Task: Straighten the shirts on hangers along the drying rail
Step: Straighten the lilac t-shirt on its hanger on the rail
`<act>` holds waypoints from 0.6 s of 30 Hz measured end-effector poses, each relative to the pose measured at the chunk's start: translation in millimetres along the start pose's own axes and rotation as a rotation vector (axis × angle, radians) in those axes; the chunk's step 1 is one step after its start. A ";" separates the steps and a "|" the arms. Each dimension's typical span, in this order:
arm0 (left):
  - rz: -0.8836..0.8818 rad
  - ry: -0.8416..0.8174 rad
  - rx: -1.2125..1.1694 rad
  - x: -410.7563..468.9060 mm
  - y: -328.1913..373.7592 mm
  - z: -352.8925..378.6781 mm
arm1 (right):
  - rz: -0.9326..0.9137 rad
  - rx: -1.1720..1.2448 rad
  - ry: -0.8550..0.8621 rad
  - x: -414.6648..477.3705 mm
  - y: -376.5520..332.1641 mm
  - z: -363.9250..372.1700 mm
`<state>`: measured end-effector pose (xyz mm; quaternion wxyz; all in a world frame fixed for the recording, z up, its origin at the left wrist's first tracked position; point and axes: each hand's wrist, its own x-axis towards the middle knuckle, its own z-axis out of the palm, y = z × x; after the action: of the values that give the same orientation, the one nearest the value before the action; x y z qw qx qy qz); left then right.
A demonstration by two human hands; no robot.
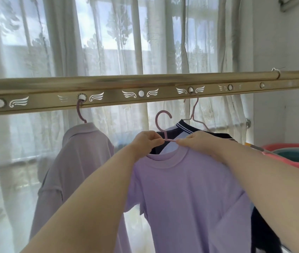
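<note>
I pinched the pink hanger (165,128) with both hands (146,141) (194,141) below the rail (145,84), and the purple shirt (185,194) could slip off if it tipped.

Bright daylight floods in through the sheer curtains (108,42) across the upper frame, backlighting everything; glare streaks the golden rail (145,83). Soft focus overall, with wide-angle bending at the lower corners

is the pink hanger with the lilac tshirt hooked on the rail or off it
Off. The pink plastic hanger carrying the lilac crew-neck t-shirt has its hook free below the gold rail, held by both hands.
</note>
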<state>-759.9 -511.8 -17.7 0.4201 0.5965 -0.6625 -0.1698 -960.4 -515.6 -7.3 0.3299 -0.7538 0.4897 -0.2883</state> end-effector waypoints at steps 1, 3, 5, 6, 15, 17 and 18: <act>-0.009 -0.010 0.018 -1.1 -0.3 0.1 | -0.023 -0.105 0.060 0.2 -2.2 1.4; -0.027 -0.014 0.045 -1.5 -1.9 0.0 | -0.031 -0.333 0.165 3.4 -0.8 3.3; -0.008 -0.032 0.061 -1.7 -0.9 -0.7 | 0.015 -0.499 0.254 6.4 2.5 6.4; 0.008 -0.065 0.062 -1.8 1.4 -0.5 | 0.041 -0.557 0.291 7.9 5.2 9.0; -0.070 -0.151 0.214 4.9 -7.9 -10.2 | 0.307 -0.737 0.190 12.2 28.5 16.7; -0.093 -0.155 0.187 4.7 -18.4 -11.8 | 0.306 -0.732 0.119 13.6 27.6 13.5; -0.094 -0.163 0.167 3.8 -20.9 -11.4 | 0.303 -0.736 0.132 15.9 29.4 15.7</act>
<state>-737.5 -517.1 -24.8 0.3053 0.6439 -0.6777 -0.1814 -959.0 -535.9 -38.1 0.0443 -0.7208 0.6859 -0.0897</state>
